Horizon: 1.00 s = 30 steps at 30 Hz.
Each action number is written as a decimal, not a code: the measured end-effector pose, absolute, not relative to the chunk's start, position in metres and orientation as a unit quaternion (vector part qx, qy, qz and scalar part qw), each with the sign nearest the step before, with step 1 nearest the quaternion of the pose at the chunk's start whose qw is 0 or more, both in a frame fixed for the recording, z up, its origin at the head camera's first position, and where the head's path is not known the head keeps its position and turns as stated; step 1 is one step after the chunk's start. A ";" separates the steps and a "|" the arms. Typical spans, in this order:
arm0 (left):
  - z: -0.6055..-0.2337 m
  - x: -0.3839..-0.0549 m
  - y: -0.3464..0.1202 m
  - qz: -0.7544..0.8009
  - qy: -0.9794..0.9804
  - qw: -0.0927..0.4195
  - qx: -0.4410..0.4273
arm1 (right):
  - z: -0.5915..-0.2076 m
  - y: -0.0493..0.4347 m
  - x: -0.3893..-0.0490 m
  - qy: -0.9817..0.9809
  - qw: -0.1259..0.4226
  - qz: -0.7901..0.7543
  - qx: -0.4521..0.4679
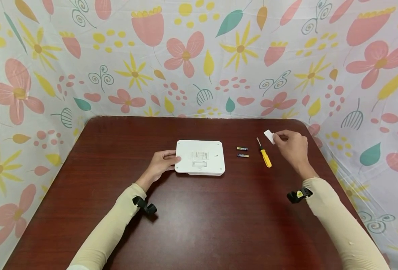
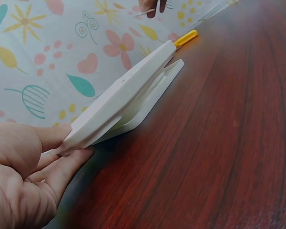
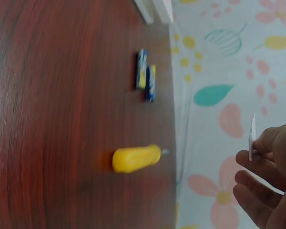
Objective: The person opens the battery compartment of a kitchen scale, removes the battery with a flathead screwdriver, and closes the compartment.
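My left hand (image 1: 163, 162) grips the left edge of a flat white device (image 1: 182, 152), thumb on top and fingers beneath. Its back faces up, with a printed label, corner screws and an uncovered battery compartment (image 1: 199, 164). Seen from the left wrist, the device (image 2: 128, 90) slants, with a gap between its upper and lower parts. My right hand (image 1: 292, 148) pinches a small white battery cover (image 1: 269, 136) between thumb and finger, raised over the table's right side. That cover (image 3: 252, 138) appears edge-on in the right wrist view.
Two small batteries (image 1: 242, 155) lie right of the device. Between them and my right hand is a screwdriver (image 1: 266, 158) with a yellow handle. The dark wooden table (image 1: 199, 225) meets a flower-printed curtain (image 1: 185, 90) at the back and sides.
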<state>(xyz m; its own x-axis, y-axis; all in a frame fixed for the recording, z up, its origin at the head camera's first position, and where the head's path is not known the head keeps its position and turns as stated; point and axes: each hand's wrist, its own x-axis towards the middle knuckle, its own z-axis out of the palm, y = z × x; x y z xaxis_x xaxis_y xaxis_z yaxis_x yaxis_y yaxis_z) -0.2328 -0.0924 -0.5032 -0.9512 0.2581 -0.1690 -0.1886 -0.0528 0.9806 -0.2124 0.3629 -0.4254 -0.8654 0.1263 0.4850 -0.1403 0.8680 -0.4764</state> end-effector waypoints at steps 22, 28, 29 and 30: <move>-0.505 -0.233 -0.098 0.724 0.672 0.153 0.021 | -0.401 0.295 -0.208 -0.889 0.221 0.400 0.022; -0.503 -0.233 -0.095 0.724 0.672 0.155 0.023 | -0.406 0.281 -0.208 -0.874 0.159 0.459 -0.003; -0.503 -0.233 -0.095 0.725 0.671 0.156 0.024 | -0.407 0.279 -0.209 -0.870 0.150 0.469 -0.005; -0.503 -0.233 -0.094 0.725 0.670 0.157 0.025 | -0.409 0.277 -0.209 -0.865 0.142 0.481 -0.006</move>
<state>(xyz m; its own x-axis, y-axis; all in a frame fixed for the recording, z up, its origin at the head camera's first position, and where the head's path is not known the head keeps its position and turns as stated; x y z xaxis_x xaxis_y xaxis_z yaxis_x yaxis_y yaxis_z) -0.2331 -0.0943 -0.5025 -0.9497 0.2607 -0.1733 -0.1932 -0.0523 0.9798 -0.2094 0.2771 -0.4090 -0.9598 0.1463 0.2395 -0.1263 0.5373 -0.8339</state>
